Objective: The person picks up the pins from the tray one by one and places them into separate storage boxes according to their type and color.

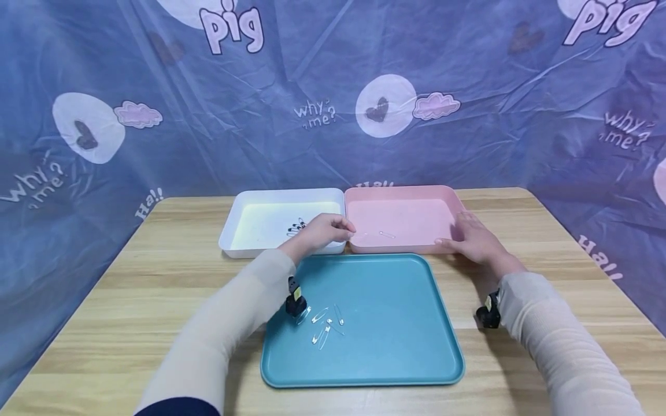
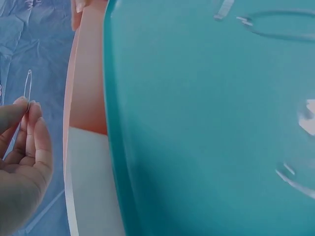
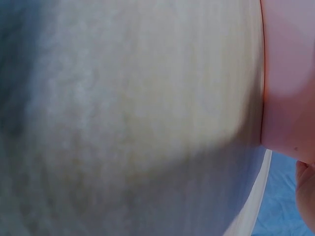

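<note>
My left hand (image 1: 324, 230) is raised over the front corner where the white and pink trays meet. Between thumb and fingertips it pinches a silver safety pin (image 2: 28, 88), which points upward in the left wrist view. The pink tray (image 1: 400, 249) holds a silver safety pin (image 1: 387, 234) near its front wall. At that tray's front right corner rests my right hand (image 1: 476, 241), its thumb along the front and its fingers by the right side. Several silver safety pins (image 1: 324, 337) lie in the teal tray (image 1: 385, 370), partly hidden by the left wrist camera.
Left of the pink tray stands the white tray (image 1: 236, 252), with several black safety pins (image 1: 295, 227) partly behind my left hand. Both trays sit at the back of the wooden table (image 1: 171, 277). A blue printed cloth (image 1: 260, 144) hangs behind.
</note>
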